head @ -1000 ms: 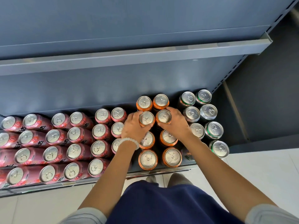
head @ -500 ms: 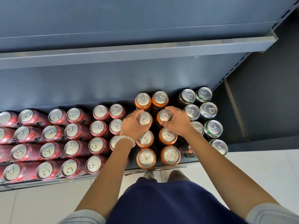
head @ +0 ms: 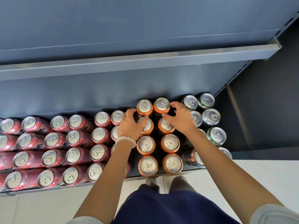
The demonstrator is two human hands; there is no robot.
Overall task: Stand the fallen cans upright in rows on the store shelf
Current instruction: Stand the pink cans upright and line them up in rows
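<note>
Orange cans stand upright in two columns on the bottom shelf (head: 161, 175). My left hand (head: 128, 126) reaches to the back-left orange can (head: 144, 108); its fingers curl at that can's left side and its thumb lies at the front. My right hand (head: 182, 119) arches round the back-right orange can (head: 161, 105), with fingertips on its right rim and the thumb at its front. The second-row orange cans (head: 166, 126) sit just under my palms. One can (head: 196, 159) lies on its side right of the orange columns, partly hidden by my right forearm.
Several rows of pink cans (head: 72, 139) fill the shelf to the left. Silver-and-green cans (head: 211, 114) stand in two columns to the right. An upper shelf edge (head: 145, 62) juts out above. Pale floor (head: 267, 183) lies below, by my feet.
Both hands have let go of the second-row orange cans and moved back to the rearmost pair. The view has shifted slightly.
</note>
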